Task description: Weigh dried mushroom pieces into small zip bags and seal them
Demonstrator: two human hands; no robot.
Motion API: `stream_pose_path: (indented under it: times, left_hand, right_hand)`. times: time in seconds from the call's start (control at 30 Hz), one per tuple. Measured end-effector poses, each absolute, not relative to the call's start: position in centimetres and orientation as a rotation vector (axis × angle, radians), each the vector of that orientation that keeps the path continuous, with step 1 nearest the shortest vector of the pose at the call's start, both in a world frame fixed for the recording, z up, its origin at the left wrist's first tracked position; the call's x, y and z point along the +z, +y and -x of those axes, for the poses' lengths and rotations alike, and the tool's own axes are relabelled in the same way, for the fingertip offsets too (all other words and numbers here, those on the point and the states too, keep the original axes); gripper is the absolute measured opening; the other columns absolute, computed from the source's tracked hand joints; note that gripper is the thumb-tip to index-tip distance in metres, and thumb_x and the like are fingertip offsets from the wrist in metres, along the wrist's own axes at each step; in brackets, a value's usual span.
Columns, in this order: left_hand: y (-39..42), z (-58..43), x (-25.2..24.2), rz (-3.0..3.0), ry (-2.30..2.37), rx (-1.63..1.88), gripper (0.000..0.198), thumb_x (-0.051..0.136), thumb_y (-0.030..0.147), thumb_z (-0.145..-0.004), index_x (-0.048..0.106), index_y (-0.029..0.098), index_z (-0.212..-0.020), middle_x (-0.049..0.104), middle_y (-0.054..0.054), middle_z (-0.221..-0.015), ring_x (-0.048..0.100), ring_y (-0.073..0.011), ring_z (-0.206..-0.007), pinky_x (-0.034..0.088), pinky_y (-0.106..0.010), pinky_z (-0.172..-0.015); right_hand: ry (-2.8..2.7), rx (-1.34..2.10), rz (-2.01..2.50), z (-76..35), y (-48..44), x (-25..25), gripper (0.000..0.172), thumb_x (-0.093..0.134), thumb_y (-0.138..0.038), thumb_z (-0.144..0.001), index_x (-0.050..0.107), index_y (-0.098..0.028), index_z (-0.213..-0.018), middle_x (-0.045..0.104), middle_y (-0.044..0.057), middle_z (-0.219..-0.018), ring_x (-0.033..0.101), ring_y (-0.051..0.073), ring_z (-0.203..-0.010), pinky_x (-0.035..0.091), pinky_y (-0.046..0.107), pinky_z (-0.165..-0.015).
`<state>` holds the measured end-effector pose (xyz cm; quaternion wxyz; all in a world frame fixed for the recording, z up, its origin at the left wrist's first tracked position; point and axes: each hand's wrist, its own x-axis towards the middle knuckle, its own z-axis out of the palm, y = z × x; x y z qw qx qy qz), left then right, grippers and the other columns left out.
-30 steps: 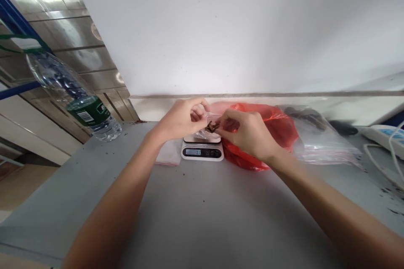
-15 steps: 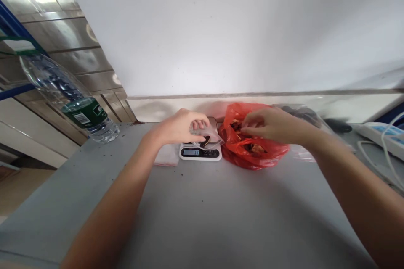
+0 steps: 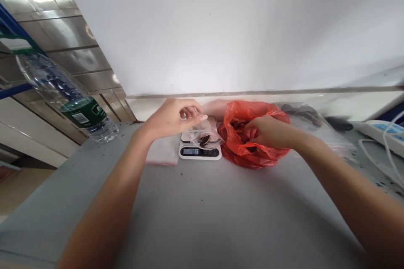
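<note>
A small white digital scale (image 3: 200, 150) stands on the grey table (image 3: 202, 210) near the back wall. On its platform lies a small clear plastic bag (image 3: 205, 135) with a few dark pieces inside. My left hand (image 3: 172, 117) pinches the top edge of that bag with its fingers closed. My right hand (image 3: 268, 131) reaches into a red plastic bag (image 3: 249, 151) just right of the scale, fingers curled among dark and orange bits; what they hold is hidden.
A plastic water bottle (image 3: 67, 101) stands at the table's left back corner. A stack of small clear bags (image 3: 162, 153) lies left of the scale. A large clear bag (image 3: 315, 122) with dark contents and a white power strip (image 3: 388, 134) with cables are at the right.
My right hand left the small bag over the scale and moved right, down into the red bag. My left hand kept its hold on the small bag, which now holds dark pieces.
</note>
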<state>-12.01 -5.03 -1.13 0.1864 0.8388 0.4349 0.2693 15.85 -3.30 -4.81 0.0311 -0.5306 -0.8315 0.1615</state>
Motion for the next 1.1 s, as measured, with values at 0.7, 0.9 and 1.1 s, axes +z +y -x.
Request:
stream_pose_path:
  times: [0.7, 0.9, 1.1]
  left_hand:
    - [-5.8, 10.9, -1.3, -2.431, 1.439, 0.284, 0.037, 0.06, 0.015, -0.077, 0.056, 0.024, -0.113, 0.065, 0.002, -0.076, 0.061, -0.0166, -0.064, 0.04, -0.025, -0.056]
    - [-7.8, 10.7, 1.7, -2.456, 1.46, 0.778, 0.01, 0.054, 0.021, -0.088, 0.055, 0.024, -0.098, 0.058, 0.004, -0.065, 0.055, -0.0142, -0.058, 0.038, -0.024, -0.054]
    - [-8.5, 11.6, 3.1, -2.525, 1.221, 0.815, 0.022, 0.047, 0.034, -0.099, 0.065, 0.024, -0.106, 0.061, -0.001, -0.079, 0.057, -0.0156, -0.068, 0.044, -0.026, -0.06]
  right_hand:
    - [-2.392, 0.441, 0.888, -14.6, -5.5, -2.7, 0.025, 0.061, -0.033, -0.086, 0.074, -0.024, -0.105, 0.078, 0.007, -0.109, 0.073, 0.027, -0.096, 0.059, 0.041, -0.085]
    - [-2.345, 0.278, 0.674, -13.0, -6.0, -3.4, 0.018, 0.06, -0.026, -0.093, 0.076, -0.022, -0.097, 0.073, 0.012, -0.122, 0.071, 0.028, -0.108, 0.06, 0.044, -0.089]
    - [-1.958, 0.605, 0.779, -13.3, -6.8, -2.0, 0.024, 0.074, -0.046, -0.086, 0.071, -0.023, -0.079, 0.075, 0.003, -0.079, 0.069, 0.02, -0.073, 0.058, 0.035, -0.065]
